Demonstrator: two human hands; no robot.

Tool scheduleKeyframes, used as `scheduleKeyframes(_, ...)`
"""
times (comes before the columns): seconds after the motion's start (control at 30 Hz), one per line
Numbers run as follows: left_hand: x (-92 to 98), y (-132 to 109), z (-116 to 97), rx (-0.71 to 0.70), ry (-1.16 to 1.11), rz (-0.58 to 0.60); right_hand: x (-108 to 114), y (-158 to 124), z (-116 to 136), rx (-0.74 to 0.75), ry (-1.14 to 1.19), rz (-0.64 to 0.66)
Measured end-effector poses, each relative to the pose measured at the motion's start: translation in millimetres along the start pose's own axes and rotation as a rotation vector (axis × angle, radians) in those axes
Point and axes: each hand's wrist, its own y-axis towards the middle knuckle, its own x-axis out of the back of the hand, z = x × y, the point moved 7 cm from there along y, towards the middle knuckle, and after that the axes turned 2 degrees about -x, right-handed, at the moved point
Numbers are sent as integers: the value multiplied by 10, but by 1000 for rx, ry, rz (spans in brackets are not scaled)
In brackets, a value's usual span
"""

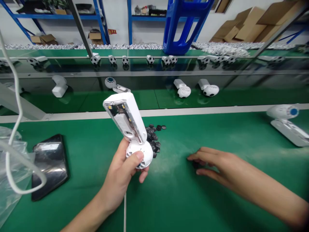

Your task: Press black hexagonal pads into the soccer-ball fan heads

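"Left hand [118, 174] holding what?"

"A white plastic housing [125, 116], raised above the green mat [173, 199], wrapped round its ball-shaped base [141, 154]. Light, likely brittle; grip there."

"Right hand [212, 164]?"

"Open, fingers loosely together."

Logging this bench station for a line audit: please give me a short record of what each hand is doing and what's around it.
Left hand: holds a white device by its round, ball-patterned end
Device back: open, circuit board visible
Right hand: palm down, fingertips beside a small dark piece
Beside device: pile of small black discs
Surface: green mat
Also present: black glossy slab, plastic bag, more white devices beyond
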Motion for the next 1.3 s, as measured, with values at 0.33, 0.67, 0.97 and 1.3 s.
scheduleKeyframes(0.33,-26,-2,38,3,46,36,-170,39,54,-77,187,107)
scheduleKeyframes(0.67,47,55,16,-116,70,30,126,880,848,46,907,-275)
scheduleKeyframes(0.97,-69,-3,33,-76,-24,126,262,567,895,408,442,-474)
scheduleKeyframes(1.3,-70,-34,24,-70,13,158,116,43,1069,303,146,-499)
